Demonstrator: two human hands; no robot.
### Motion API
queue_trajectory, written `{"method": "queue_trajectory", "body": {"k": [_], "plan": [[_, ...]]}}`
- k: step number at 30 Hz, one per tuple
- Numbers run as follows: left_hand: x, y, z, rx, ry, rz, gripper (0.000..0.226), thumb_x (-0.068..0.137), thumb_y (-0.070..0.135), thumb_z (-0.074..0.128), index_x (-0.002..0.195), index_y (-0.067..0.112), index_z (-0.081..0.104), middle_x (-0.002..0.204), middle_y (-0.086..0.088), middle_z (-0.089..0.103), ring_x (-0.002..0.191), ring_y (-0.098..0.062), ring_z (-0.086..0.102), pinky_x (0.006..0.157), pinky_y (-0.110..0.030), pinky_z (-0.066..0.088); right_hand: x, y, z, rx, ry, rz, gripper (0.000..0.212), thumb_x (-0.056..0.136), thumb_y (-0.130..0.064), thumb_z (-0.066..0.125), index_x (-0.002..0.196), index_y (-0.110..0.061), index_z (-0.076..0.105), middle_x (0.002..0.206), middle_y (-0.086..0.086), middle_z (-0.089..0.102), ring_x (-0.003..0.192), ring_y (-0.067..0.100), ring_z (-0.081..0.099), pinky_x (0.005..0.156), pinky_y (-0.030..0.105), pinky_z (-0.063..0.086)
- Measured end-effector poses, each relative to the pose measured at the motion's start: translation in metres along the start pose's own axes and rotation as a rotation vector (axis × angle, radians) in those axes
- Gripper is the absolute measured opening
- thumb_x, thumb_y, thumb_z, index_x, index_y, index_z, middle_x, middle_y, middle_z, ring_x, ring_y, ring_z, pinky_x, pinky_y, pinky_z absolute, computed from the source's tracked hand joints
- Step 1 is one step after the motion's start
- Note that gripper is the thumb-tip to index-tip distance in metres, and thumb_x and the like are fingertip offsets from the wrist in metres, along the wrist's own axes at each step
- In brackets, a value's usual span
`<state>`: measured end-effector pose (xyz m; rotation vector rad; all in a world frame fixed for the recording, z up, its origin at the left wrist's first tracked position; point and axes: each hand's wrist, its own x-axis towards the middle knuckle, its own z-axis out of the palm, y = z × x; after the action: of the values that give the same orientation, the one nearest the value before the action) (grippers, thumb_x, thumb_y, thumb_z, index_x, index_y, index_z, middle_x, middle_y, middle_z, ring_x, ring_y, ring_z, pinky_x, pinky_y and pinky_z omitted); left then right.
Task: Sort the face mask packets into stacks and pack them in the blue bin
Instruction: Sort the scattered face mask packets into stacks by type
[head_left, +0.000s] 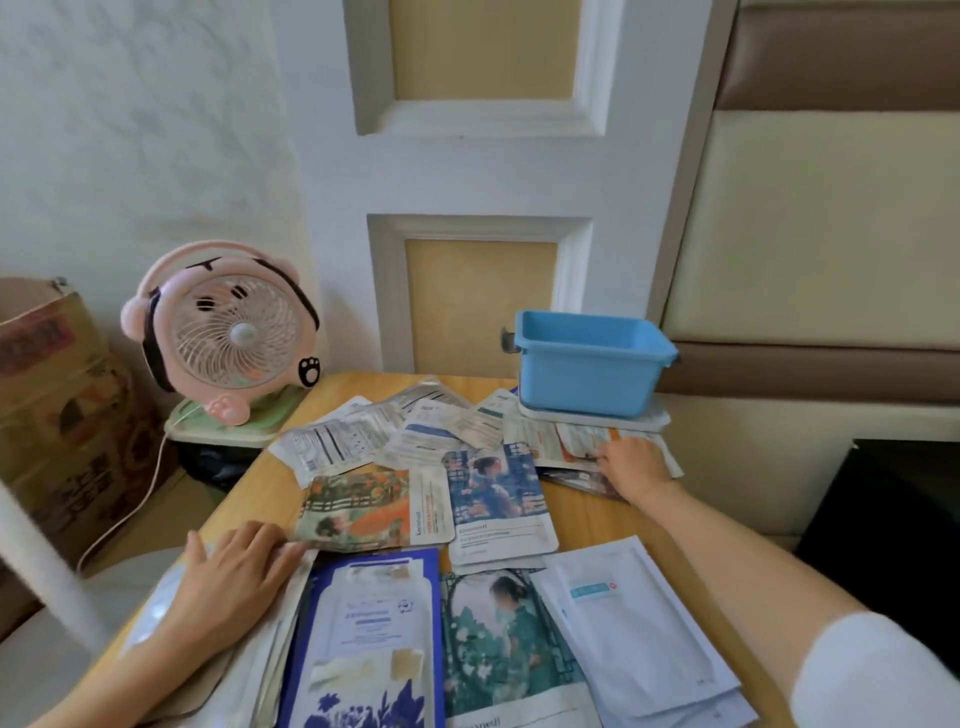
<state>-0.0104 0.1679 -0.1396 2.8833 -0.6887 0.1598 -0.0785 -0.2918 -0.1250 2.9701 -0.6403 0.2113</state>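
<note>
- Face mask packets (395, 431): loose heap across the far half of the wooden table (587, 519), overlapping, mostly printed backs up.
- Mid-table: orange garden-print packet (363, 506) lying sideways, right edge touching blue-print packet (496, 493), which sits on top of a few more of its kind.
- Near edge, left to right: pale stack (285, 623), dark-blue-bordered packet (374, 634), green-print packet (506, 644), white packets (639, 623) stacked and slightly fanned.
- Blue bin (587, 374): far right corner of the table, upright, sitting on a white lid (592, 422), with some packets tucked under the lid's front edge.
- Left hand (228, 577): flat on the pale stack at the table's left edge, fingers straight and a bit spread, fingertips at the near-left corner of the orange garden-print packet. Nothing gripped, relaxed.
- Right hand (634, 462): stretched out to the orange-and-white packet (571, 441) just in front of the bin, fingers bent down onto it. Pinched or only touched: cannot tell from this angle.
- Off the table, left: pink cartoon fan (228, 332) on a green stand, cord trailing down; cardboard boxes (57, 405) further left.
</note>
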Motion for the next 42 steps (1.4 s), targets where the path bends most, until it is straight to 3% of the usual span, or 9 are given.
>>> {"method": "queue_trajectory", "body": {"k": [6, 12, 16, 19, 23, 28, 33, 36, 42], "plan": [[-0.001, 0.0, 0.001, -0.115, 0.11, 0.037, 0.036, 0.087, 0.054, 0.032, 0.094, 0.025, 0.052, 0.094, 0.007, 0.057, 0.093, -0.016, 0.059, 0.079, -0.025, 0.033, 0.001, -0.002, -0.071, 1.101, 0.266, 0.052, 0.021, 0.094, -0.015, 0.051, 0.082, 0.0, 0.059, 0.078, 0.017, 0.061, 0.072, 0.021, 0.054, 0.066, 0.032, 0.041], [0.022, 0.018, -0.03, -0.053, -0.087, 0.031, 0.045, 0.097, 0.045, 0.03, 0.127, 0.016, 0.046, 0.127, -0.004, 0.049, 0.111, -0.017, 0.051, 0.089, -0.026, 0.039, -0.026, -0.025, -0.113, 1.417, 0.211, -0.035, 0.02, 0.098, -0.017, 0.046, 0.093, -0.003, 0.06, 0.089, 0.012, 0.063, 0.083, 0.023, 0.061, 0.077, 0.037, 0.05], [0.043, 0.075, -0.083, -0.533, 0.043, 0.122, 0.05, 0.083, 0.072, 0.031, 0.105, 0.034, 0.055, 0.109, 0.006, 0.062, 0.099, -0.011, 0.059, 0.089, -0.035, 0.047, -0.034, -0.045, -0.122, 1.372, 0.121, -0.13, 0.019, 0.097, -0.019, 0.049, 0.085, -0.021, 0.064, 0.088, 0.003, 0.068, 0.085, 0.02, 0.066, 0.075, 0.029, 0.053], [0.052, 0.129, -0.12, -0.915, -0.099, 0.192, 0.048, 0.084, 0.047, 0.052, 0.123, 0.018, 0.051, 0.112, 0.001, 0.064, 0.101, -0.01, 0.062, 0.089, -0.029, 0.052, -0.037, -0.067, -0.128, 1.258, 0.065, -0.249, 0.016, 0.095, -0.024, 0.053, 0.084, -0.019, 0.064, 0.079, -0.002, 0.065, 0.077, 0.005, 0.062, 0.075, 0.021, 0.046], [0.073, 0.156, -0.127, -0.877, -0.144, 0.142, 0.024, 0.08, 0.013, 0.071, 0.103, 0.012, 0.064, 0.079, 0.004, 0.066, 0.059, 0.002, 0.062, 0.048, -0.005, 0.044, -0.033, -0.094, -0.132, 1.224, 0.019, -0.297, 0.019, 0.095, -0.017, 0.053, 0.079, -0.026, 0.059, 0.068, -0.014, 0.059, 0.061, -0.008, 0.055, 0.062, 0.007, 0.041], [0.092, 0.093, -0.086, -1.089, -0.06, -0.332, 0.021, 0.082, -0.005, 0.062, 0.102, -0.008, 0.058, 0.078, -0.014, 0.061, 0.065, -0.024, 0.058, 0.053, -0.028, 0.053, 0.001, -0.032, -0.072, 0.653, -0.02, -0.047, 0.028, 0.091, -0.026, 0.057, 0.12, -0.026, 0.056, 0.12, -0.002, 0.061, 0.109, 0.017, 0.058, 0.092, 0.038, 0.049], [0.085, 0.043, -0.033, -0.762, -0.157, -0.427, 0.017, 0.072, 0.011, 0.071, 0.082, 0.0, 0.065, 0.077, -0.017, 0.067, 0.065, -0.03, 0.061, 0.053, -0.031, 0.049, -0.005, -0.012, -0.001, 0.513, -0.203, 0.015, 0.069, 0.08, -0.043, 0.067, 0.142, -0.029, 0.038, 0.149, 0.0, 0.037, 0.135, 0.022, 0.035, 0.11, 0.04, 0.033], [0.096, 0.032, -0.017, -0.52, -0.112, -0.266, 0.029, 0.056, 0.018, 0.071, 0.081, 0.005, 0.067, 0.078, -0.008, 0.069, 0.073, -0.025, 0.065, 0.062, -0.033, 0.053, -0.005, -0.021, 0.01, 0.475, -0.071, 0.008, 0.054, 0.091, -0.032, 0.057, 0.142, -0.025, 0.04, 0.147, 0.001, 0.04, 0.133, 0.021, 0.039, 0.108, 0.035, 0.035], [0.087, 0.06, -0.032, -0.155, -0.255, -0.226, 0.031, 0.096, 0.025, 0.042, 0.121, 0.011, 0.054, 0.123, -0.006, 0.056, 0.109, -0.02, 0.054, 0.086, -0.024, 0.041, -0.003, -0.027, 0.006, 0.19, 0.003, -0.187, 0.038, 0.093, -0.024, 0.053, 0.131, -0.02, 0.052, 0.131, 0.007, 0.057, 0.115, 0.027, 0.056, 0.093, 0.035, 0.047]]}}
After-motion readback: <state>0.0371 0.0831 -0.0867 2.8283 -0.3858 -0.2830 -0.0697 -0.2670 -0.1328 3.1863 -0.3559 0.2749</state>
